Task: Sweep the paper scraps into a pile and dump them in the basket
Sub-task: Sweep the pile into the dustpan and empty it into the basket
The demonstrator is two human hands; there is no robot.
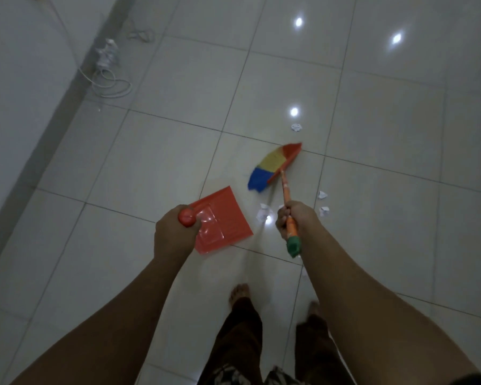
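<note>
My left hand grips the round red end of the handle of an orange dustpan, whose flat pan lies over the floor tiles in front of me. My right hand grips the orange handle of a broom with blue, yellow and red bristles; the brush head is out ahead, right of the dustpan. White paper scraps lie scattered on the floor: one beyond the brush, one between my hands, two more right of my right hand. No basket is in view.
Glossy grey floor tiles reflect ceiling lights. A white wall runs along the left. White coiled cables and a small plug lie by its base. My bare feet stand below my hands.
</note>
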